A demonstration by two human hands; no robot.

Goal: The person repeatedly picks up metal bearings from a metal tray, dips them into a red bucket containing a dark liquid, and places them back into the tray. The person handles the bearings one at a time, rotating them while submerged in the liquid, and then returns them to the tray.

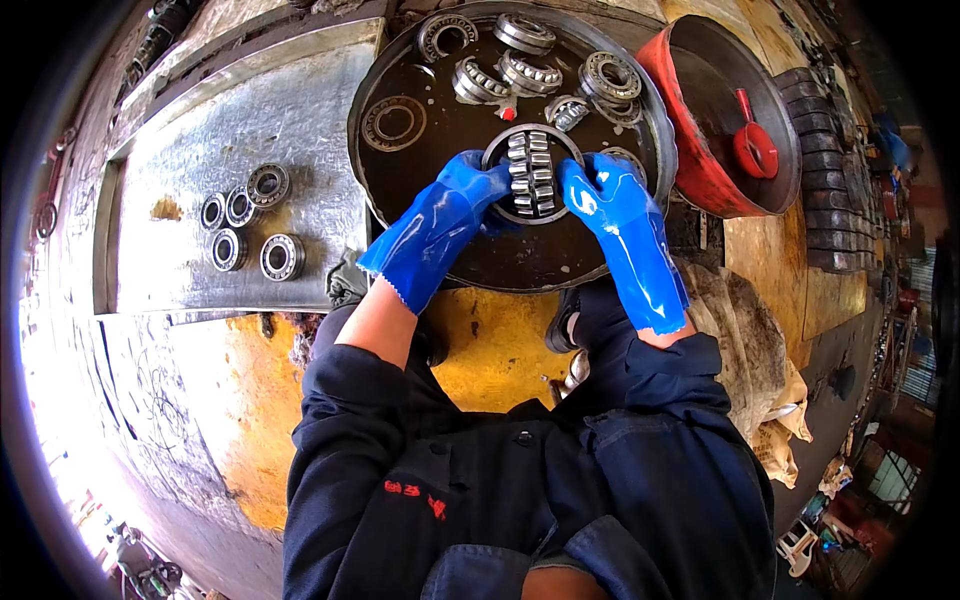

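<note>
Both gloved hands hold one large roller bearing over the round black pan.

Head view: the left hand (pixel 455 195) and the right hand (pixel 605 195), both in wet blue gloves, grip the large roller bearing (pixel 532 172) from its two sides, fingers closed around the outer ring, just above the middle of the round black pan (pixel 400 60). The inner ring with two rows of rollers looks swivelled out of the outer ring, though the fisheye bend makes this hard to confirm. I judge the step in hand is washing or checking this bearing; the next move calls for a firm grip on the slippery ring while the rollers are turned. More bearings (pixel 525 35) lie at the far side of the pan, four small bearings (pixel 245 225) on the metal sheet (pixel 300 110) to its left, a red tub (pixel 690 150) to its right.
</note>
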